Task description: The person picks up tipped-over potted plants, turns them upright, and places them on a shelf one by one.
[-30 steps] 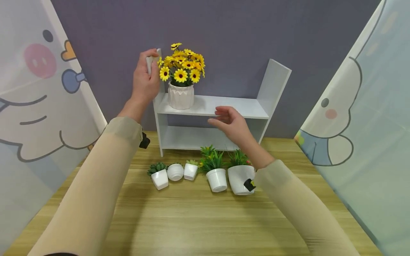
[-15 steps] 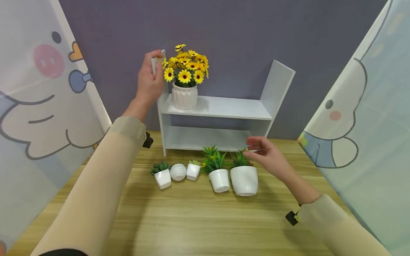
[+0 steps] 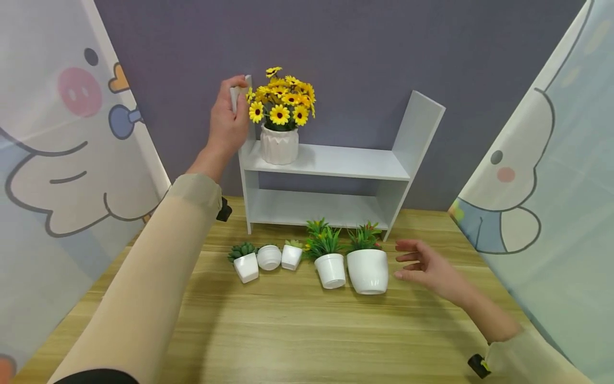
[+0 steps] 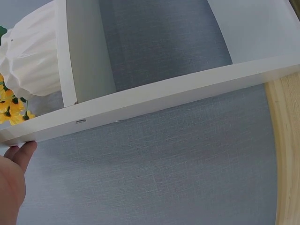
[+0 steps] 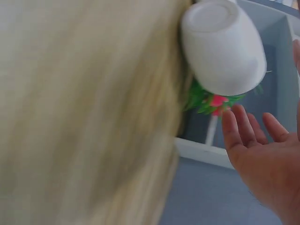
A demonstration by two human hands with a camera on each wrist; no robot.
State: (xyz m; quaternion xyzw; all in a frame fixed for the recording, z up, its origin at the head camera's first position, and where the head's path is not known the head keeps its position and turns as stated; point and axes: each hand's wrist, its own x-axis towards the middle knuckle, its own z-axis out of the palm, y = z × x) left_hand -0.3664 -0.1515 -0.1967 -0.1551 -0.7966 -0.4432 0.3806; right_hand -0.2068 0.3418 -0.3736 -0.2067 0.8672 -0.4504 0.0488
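My left hand (image 3: pixel 229 118) grips the upper end of the left side panel of a white two-tier shelf (image 3: pixel 331 161). On its upper board, close to that hand, stands a ribbed white pot (image 3: pixel 280 145) of yellow flowers (image 3: pixel 283 101). My right hand (image 3: pixel 429 269) hovers just right of a large white pot (image 3: pixel 368 272) with a green and red plant (image 3: pixel 365 236), fingers apart and holding nothing. In the right wrist view the same large pot (image 5: pixel 222 47) is seen beyond the spread fingers. That pot lies tipped over, its base towards me.
Left of the large pot lie a smaller white pot (image 3: pixel 331 271) with a green plant and several little succulent pots (image 3: pixel 269 257), all on the wooden table (image 3: pixel 288 336). A grey wall (image 3: pixel 355 53) is behind the shelf; printed cloths hang at both sides.
My right hand has moved down and right, from in front of the upper board to beside the large pot. My left hand keeps its grip on the panel. The view has shifted slightly.
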